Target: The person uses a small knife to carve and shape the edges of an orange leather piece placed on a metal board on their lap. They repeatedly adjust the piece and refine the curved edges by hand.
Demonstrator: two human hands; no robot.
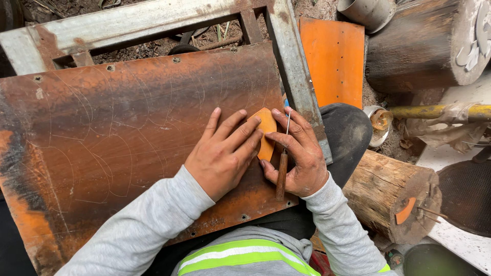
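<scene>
Orange template point(267, 134) pressed flat by left hand point(222, 156), right hand point(299, 156) gripping wooden-handled scriber point(282, 174), rusty sheet point(123, 138)

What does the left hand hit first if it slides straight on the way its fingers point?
The left hand points up-right; its fingertips already rest on the orange template piece. Past that lies the right hand's fingers, then probably the grey metal frame bar.
</scene>
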